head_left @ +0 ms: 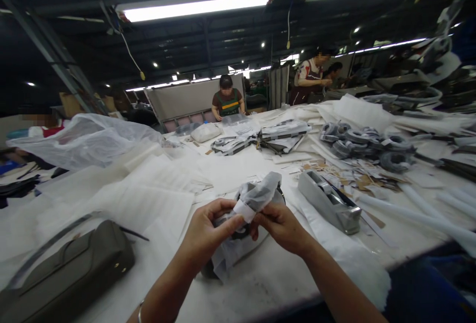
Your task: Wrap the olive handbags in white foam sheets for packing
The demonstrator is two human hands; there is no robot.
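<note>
In the middle of the head view, a dark looped strap wrapped in translucent film [262,192] is held between both hands. A white band [244,211] goes around the wrapping. My left hand [211,231] grips it from the left, thumb pressed on the band. My right hand [282,226] pinches at the right side of the band; what lies between its fingertips is hidden. More translucent film [225,258] hangs below the hands, over something dark. Right of my right hand stands a grey tape dispenser [327,201].
A dark olive handbag [80,268] lies at front left, near white foam sheets [148,191]. Wrapped strap coils [366,139] are piled at the right. Flat wrapped pieces [260,137] lie beyond my hands. A person [227,99] works across the table; others stand farther right.
</note>
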